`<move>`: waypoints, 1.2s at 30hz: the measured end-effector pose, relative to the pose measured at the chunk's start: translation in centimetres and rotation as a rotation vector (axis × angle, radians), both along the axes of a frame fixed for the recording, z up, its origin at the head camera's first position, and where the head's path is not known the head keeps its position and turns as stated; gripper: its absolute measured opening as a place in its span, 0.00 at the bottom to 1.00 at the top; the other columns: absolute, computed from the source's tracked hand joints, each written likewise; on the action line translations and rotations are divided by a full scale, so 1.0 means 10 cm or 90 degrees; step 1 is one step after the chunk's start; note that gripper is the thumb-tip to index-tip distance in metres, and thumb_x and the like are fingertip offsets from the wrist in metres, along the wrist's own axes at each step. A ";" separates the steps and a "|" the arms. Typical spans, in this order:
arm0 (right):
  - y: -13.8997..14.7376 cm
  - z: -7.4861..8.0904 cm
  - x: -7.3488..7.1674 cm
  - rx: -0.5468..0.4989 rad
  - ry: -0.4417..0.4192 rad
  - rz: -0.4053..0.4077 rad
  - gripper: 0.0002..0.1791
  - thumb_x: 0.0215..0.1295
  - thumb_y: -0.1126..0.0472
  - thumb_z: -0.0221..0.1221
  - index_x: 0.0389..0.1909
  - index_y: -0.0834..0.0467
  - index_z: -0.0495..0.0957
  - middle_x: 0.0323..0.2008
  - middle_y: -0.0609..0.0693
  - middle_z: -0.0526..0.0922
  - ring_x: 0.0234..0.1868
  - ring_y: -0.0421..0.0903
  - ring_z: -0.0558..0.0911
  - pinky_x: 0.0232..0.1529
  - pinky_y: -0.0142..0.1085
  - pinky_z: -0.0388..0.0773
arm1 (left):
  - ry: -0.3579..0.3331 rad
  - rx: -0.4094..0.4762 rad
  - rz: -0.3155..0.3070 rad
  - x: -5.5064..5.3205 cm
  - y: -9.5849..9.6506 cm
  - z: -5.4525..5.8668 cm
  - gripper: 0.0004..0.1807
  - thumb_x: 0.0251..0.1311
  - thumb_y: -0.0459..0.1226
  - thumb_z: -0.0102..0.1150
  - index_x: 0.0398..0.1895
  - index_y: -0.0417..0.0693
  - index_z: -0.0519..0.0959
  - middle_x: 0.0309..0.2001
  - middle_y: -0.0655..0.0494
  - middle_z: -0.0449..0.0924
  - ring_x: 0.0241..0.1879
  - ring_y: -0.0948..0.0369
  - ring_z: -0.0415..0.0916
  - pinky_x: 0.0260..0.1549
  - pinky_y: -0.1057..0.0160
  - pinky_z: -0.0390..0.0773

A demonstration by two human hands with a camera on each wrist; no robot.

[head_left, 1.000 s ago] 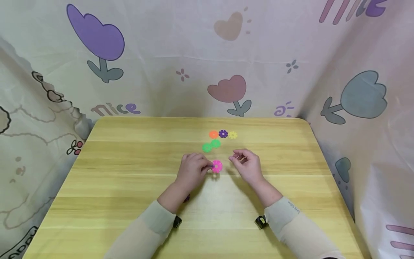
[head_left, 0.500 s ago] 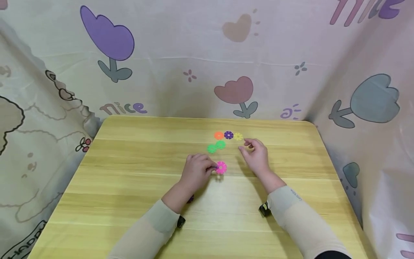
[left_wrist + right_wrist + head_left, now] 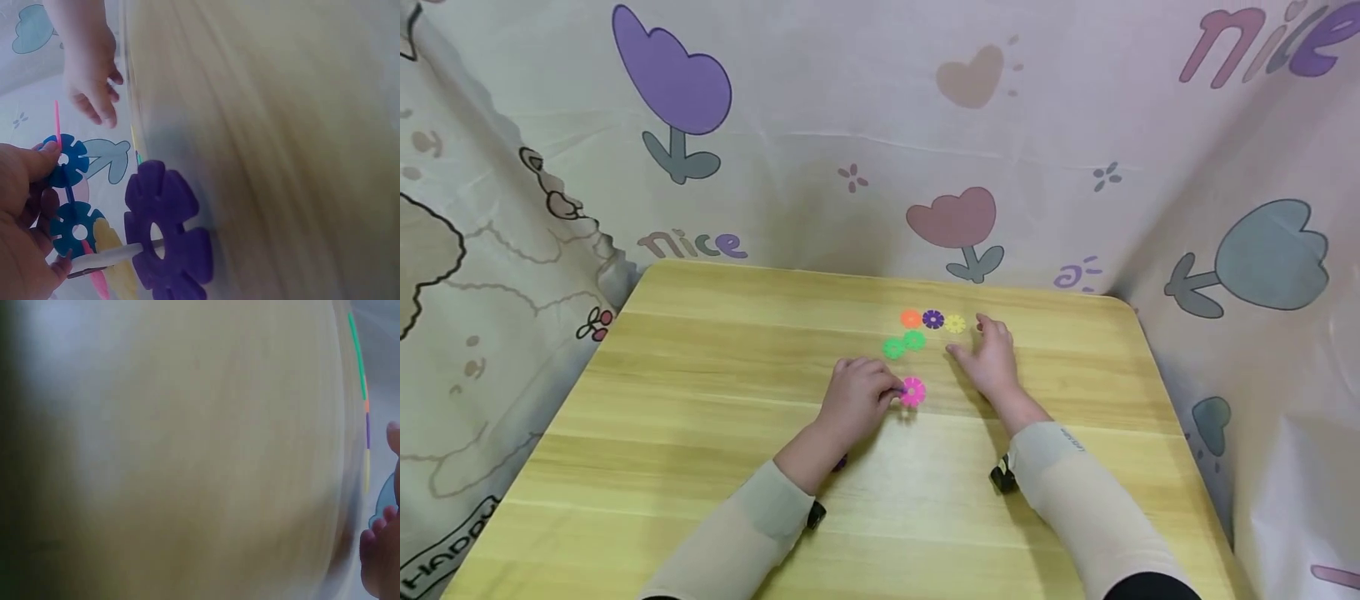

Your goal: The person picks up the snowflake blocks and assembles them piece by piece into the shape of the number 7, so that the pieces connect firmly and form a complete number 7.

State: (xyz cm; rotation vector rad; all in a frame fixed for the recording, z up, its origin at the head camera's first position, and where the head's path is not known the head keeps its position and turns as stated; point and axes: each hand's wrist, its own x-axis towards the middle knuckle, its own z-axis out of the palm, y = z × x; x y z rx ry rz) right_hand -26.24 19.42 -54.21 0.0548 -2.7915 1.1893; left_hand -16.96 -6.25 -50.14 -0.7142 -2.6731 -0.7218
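Above the table, the right hand is spread; the left hand pinches a notched-disc chain running wristward.

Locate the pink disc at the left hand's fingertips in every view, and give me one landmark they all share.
Head: the pink disc is just right of centre, by the fingertips of the left hand.
Left wrist: the pink disc is edge-on, a thin strip at left, rising from the upper blue disc.
Right wrist: not in it.
Landmark: the right hand, in all three views.
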 end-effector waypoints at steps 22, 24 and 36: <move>-0.13 0.00 -0.32 0.081 -0.126 -0.017 0.37 0.78 0.47 0.61 0.78 0.61 0.65 0.68 0.66 0.72 0.68 0.66 0.70 0.71 0.59 0.67 | -0.012 0.023 0.018 0.06 -0.01 -0.05 0.03 0.63 0.36 0.75 0.36 0.56 0.91 0.36 0.65 0.85 0.42 0.57 0.82 0.50 0.47 0.73; -0.13 0.00 -0.32 0.085 -0.126 -0.020 0.36 0.77 0.47 0.61 0.77 0.61 0.67 0.68 0.67 0.72 0.69 0.66 0.70 0.71 0.59 0.66 | -0.011 0.021 0.019 0.05 -0.01 -0.05 0.03 0.62 0.36 0.76 0.36 0.56 0.91 0.36 0.66 0.86 0.41 0.57 0.82 0.50 0.47 0.73; -0.19 0.12 -0.30 0.113 -0.128 -0.075 0.27 0.76 0.51 0.63 0.69 0.61 0.78 0.64 0.69 0.74 0.65 0.68 0.73 0.66 0.60 0.70 | -0.009 0.015 0.014 -0.02 0.03 -0.02 0.03 0.62 0.36 0.76 0.36 0.56 0.91 0.36 0.65 0.85 0.41 0.58 0.82 0.49 0.48 0.73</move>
